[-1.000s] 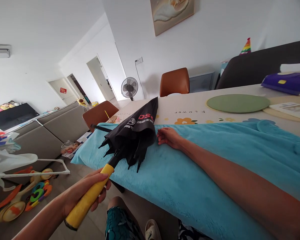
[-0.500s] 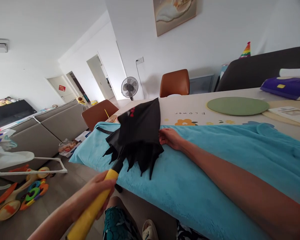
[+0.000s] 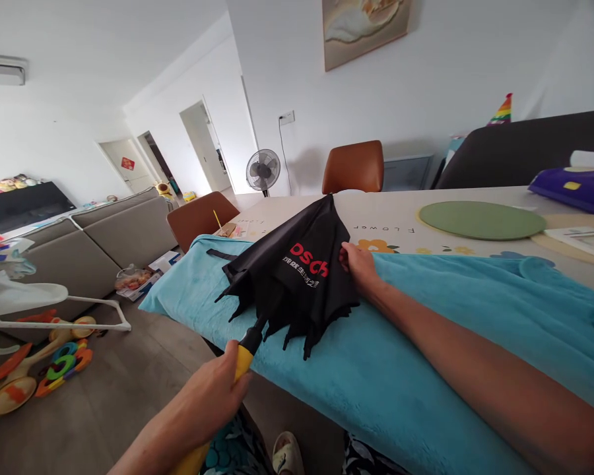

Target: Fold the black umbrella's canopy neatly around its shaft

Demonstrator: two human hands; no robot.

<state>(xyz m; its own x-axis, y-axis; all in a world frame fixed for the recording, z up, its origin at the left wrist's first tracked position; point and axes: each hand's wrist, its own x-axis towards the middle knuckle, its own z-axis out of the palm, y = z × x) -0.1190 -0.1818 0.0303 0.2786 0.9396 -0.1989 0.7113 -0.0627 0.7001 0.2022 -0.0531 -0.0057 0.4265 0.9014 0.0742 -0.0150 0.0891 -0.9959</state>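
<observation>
A black umbrella point(image 3: 297, 284) with red and white lettering lies partly folded over a light blue blanket point(image 3: 400, 369), its canopy loose and its rib tips pointing toward me. My left hand point(image 3: 222, 389) is wrapped round its yellow handle, just below the black collar. At the canopy's right edge, my right hand point(image 3: 359, 267) pinches the black fabric between thumb and fingers. A black strap point(image 3: 221, 254) sticks out to the left of the canopy onto the blanket.
Behind the blanket, the table point(image 3: 297, 218) carries a green oval mat point(image 3: 481, 220) and a purple package point(image 3: 571, 189). Brown chairs point(image 3: 354, 167) and a fan point(image 3: 264, 170) stand beyond. Toys point(image 3: 66, 369) lie on the floor at left, near a grey sofa point(image 3: 129, 227).
The umbrella has turned so its lettering now faces me, and the canopy looks more spread. My left hand has shifted on the handle; my right hand has moved slightly right with the fabric edge.
</observation>
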